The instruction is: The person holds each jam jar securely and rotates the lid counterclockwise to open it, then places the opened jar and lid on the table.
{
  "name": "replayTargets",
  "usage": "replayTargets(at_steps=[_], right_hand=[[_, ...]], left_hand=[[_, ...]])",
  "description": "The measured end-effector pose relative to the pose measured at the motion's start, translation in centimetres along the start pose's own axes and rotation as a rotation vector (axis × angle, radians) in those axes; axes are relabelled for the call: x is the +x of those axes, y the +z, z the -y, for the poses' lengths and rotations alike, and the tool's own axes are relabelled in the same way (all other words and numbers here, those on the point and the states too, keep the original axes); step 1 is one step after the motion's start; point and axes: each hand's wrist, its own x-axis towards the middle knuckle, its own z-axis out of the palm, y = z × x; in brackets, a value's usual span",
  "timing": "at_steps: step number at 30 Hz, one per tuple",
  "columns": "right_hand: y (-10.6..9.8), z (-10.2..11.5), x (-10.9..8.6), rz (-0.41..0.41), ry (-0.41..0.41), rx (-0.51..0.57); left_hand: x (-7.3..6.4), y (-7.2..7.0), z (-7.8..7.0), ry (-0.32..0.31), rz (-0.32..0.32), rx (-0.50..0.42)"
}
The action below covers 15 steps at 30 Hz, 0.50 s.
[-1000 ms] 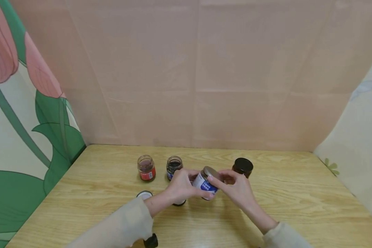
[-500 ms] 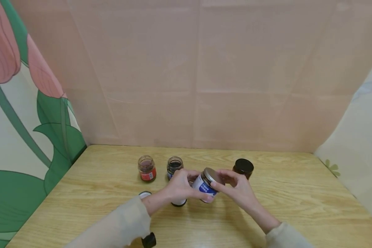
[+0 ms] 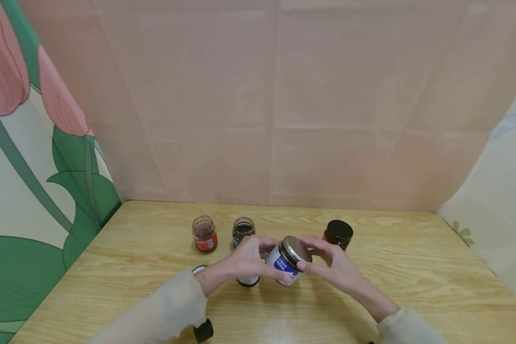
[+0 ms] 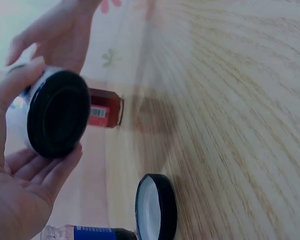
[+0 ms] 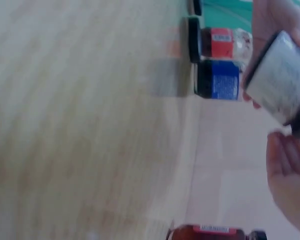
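A glass jar (image 3: 280, 267) with a white and blue label and a metal lid (image 3: 298, 249) is held above the table, its top tilted to the right. My left hand (image 3: 248, 262) grips the jar's body, thumb in front. On the lid's rim lie the thumb and fingers of my right hand (image 3: 338, 268), pinching it from the right. The left wrist view shows the dark underside (image 4: 59, 117) of the jar. Its back label (image 5: 280, 80) faces the right wrist camera. The left hand's far fingers are partly hidden behind the jar.
Behind my hands stand a lidless red-labelled jar (image 3: 205, 239) and a lidless blue-labelled jar (image 3: 242, 230). A dark-capped jar (image 3: 338, 231) is at the back right. An upturned lid (image 4: 152, 207), white inside, lies under my left arm. A black object (image 3: 204, 330) sits near the front.
The held jar has tipped further to the right and dropped slightly. My right hand has shifted a little right and down with the lid. My left hand keeps its grip.
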Motion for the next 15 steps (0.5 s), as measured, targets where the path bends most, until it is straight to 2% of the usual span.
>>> replayTargets(at_steps=[4, 8, 12, 15], right_hand=[[1.3, 0.6, 0.0, -0.154, 0.118, -0.085], [2.6, 1.3, 0.3, -0.290, 0.258, -0.095], [3.1, 1.7, 0.5, -0.318, 0.399, -0.088], [3.5, 1.9, 0.6, -0.320, 0.475, -0.051]], left_hand=[[-0.1, 0.2, 0.0, -0.009, -0.061, 0.022], [0.0, 0.8, -0.2, -0.004, -0.112, 0.036], [0.1, 1.4, -0.5, 0.000, -0.156, 0.074], [0.0, 1.7, -0.5, -0.002, -0.176, 0.102]])
